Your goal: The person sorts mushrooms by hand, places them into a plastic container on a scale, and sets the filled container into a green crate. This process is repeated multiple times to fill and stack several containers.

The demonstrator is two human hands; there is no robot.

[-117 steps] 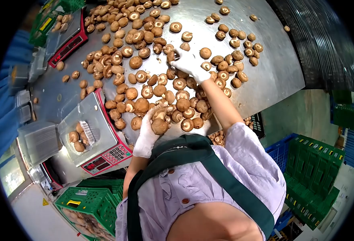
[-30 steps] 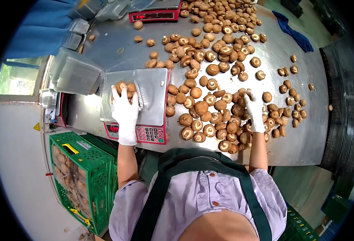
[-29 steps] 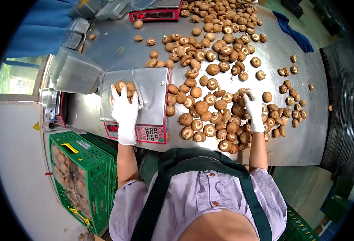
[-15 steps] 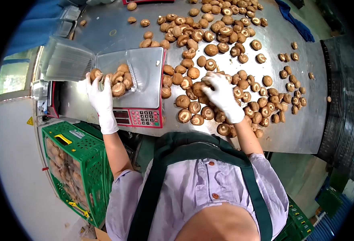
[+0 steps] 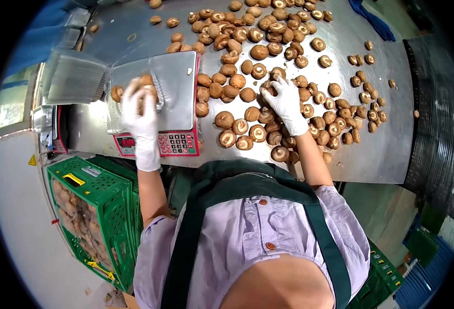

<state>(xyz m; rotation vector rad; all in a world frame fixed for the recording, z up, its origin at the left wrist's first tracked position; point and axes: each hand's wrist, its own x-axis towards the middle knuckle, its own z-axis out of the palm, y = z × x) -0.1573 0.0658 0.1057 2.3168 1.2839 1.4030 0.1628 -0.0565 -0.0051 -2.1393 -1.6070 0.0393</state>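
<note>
In a white glove, my left hand [image 5: 143,114] is over the clear plastic tray [image 5: 159,88] on the scale [image 5: 178,108]. Its fingers are smeared by motion among the brown mushrooms [image 5: 117,93] there, so their grip does not show. My right hand [image 5: 285,101], gloved too, reaches into the mushrooms on the steel table. Thumb and forefinger close round a mushroom [image 5: 268,88], partly hidden by them. Loose mushrooms [image 5: 258,133] lie close about this hand, some cap up and some stem up.
A stack of clear trays [image 5: 77,77] stands left of the scale. More mushrooms spread over the steel table [image 5: 386,154], heaped at the far side. A green crate [image 5: 111,206] of bagged mushrooms stands below left. A blue cloth [image 5: 371,19] lies at the far right edge.
My left hand has moved inward from the tray's left side over its mushrooms. My right hand has shifted slightly forward in the pile. The whole view has shifted a little.
</note>
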